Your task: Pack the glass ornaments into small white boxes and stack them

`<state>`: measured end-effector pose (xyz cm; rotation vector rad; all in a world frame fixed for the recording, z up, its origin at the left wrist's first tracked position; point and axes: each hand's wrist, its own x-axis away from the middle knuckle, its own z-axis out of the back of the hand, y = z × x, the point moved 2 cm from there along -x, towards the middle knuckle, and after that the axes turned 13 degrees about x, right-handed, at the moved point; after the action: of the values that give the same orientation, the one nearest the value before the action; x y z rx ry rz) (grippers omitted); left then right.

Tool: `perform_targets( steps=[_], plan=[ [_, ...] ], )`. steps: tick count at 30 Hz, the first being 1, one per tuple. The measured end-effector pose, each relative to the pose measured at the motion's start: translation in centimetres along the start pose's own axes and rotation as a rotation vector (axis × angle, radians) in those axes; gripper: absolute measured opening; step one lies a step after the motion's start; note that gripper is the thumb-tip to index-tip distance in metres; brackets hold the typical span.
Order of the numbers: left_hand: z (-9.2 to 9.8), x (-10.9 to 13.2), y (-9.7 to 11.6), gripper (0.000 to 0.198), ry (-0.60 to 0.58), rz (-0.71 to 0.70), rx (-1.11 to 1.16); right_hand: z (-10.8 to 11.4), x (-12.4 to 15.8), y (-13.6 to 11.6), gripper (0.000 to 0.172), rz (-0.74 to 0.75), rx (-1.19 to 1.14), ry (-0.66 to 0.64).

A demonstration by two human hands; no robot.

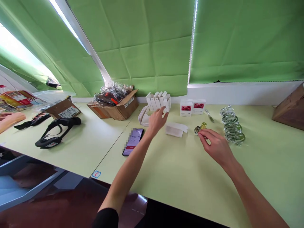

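Note:
My left hand (158, 120) reaches over the table with its fingers apart, at the front of a row of white flattened cartons (155, 103). Whether a fingertip touches them I cannot tell. My right hand (216, 145) pinches a small round glass bottle (197, 130) with a gold cap (203, 125), low over the tabletop; the fingers hide part of the glass. Between the hands lies a white unfolded carton (174, 129). Two white boxes with pink-red pictures (186, 108) stand upright behind it.
Clear ring-shaped glass pieces (232, 125) line up at right, near a pen (209, 116). A phone (133, 142) lies left of my left forearm. Farther left are an open cardboard box (121, 109) and a black headset strap (58, 131). Another person's hand (11, 120) shows at far left.

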<state>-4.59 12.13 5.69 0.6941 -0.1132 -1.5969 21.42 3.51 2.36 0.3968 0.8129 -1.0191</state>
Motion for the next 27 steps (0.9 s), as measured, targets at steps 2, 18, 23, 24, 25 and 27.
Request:
perform_targets(
  steps=[2,18,23,24,25,27],
  plan=[
    [-0.5,-3.3,-1.3,0.05,-0.039,0.027,-0.04,0.0,0.0,-0.1,0.02,0.0,0.005,-0.015],
    [-4.3,-10.2,-1.8,0.042,-0.089,0.155,-0.166,-0.2,0.2,-0.6,0.027,-0.001,-0.016,-0.133],
    [-3.2,-8.2,-1.3,0.04,0.023,0.104,-0.082,-1.4,1.2,-2.4,0.027,0.053,-0.016,-0.265],
    [-2.6,-7.5,-1.2,0.039,0.061,0.082,-0.053,-1.8,1.4,-2.9,0.026,0.078,-0.021,-0.301],
    [-1.9,-6.9,-1.0,0.038,0.099,0.059,-0.025,-2.3,1.6,-3.5,0.025,0.1,-0.026,-0.336],
    [-0.4,-5.3,-0.7,0.036,0.165,0.006,0.023,-3.4,1.8,-4.5,0.025,0.131,-0.045,-0.396]
  ],
)
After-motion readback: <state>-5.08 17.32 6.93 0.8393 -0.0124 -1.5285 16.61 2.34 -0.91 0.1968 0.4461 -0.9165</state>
